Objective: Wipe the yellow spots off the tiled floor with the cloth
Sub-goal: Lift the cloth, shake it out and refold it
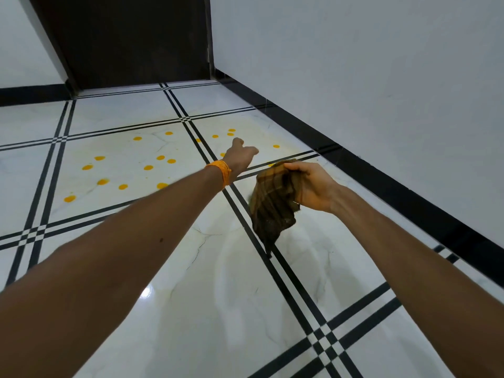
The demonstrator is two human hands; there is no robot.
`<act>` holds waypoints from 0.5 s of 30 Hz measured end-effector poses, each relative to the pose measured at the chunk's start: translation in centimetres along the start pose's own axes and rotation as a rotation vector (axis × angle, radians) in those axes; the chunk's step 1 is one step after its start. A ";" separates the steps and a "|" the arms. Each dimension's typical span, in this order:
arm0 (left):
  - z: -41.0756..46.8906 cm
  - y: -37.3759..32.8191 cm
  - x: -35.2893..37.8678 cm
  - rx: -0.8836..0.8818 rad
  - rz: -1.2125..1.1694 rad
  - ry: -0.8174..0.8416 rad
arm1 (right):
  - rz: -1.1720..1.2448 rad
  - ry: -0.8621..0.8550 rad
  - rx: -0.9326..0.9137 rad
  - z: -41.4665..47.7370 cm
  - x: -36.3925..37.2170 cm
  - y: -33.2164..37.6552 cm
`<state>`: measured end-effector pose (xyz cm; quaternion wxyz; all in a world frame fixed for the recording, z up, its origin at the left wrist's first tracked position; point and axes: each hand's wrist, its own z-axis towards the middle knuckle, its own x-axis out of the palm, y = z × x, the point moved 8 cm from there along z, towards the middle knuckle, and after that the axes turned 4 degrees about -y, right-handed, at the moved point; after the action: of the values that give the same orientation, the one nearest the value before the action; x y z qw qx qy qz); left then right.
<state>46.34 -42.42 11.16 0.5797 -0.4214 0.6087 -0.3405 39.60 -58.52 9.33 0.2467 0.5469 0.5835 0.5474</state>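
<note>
I see one cloth (272,205) — brown and checked — hanging from my right hand (313,186), up in the air above the tiled floor (218,296). It droops and folds, so I think it is soft, light and floppy. It should not break or slip. My right hand is grasping the cloth by its top edge, bunched in the fingers. For wiping, I think it would be better to scrunch it into a pad under my palm, so more of it presses flat on the floor.

My left hand (240,156) is stretched out ahead with nothing in it. It looks loosely curled, with an orange band (221,173) at the wrist.

The yellow spots (148,167) are small round blobs on the shiny white tiles, from about 10 o'clock to 12 o'clock of my left hand, and a few at 1 o'clock. I count about twenty that I can see — about twelve on the left tile, the rest on the right tile. One or two may be hidden behind my hand and the cloth. None of them look wiped yet
</note>
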 end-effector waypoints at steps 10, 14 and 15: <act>-5.6 5.6 3.1 -0.470 0.024 0.304 | 0.250 -0.256 -0.047 0.2 -1.3 1.0; -7.3 6.4 6.4 -0.605 -0.307 0.586 | 0.332 -0.255 -0.088 0.2 -0.7 1.7; -7.2 5.6 7.1 -0.581 -0.424 0.616 | 0.343 -0.240 -0.095 0.3 -0.4 1.8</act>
<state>38.73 -47.05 3.79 0.1479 -0.5607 0.7228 -0.3759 40.62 -59.16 10.78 0.2434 0.6871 0.4219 0.5391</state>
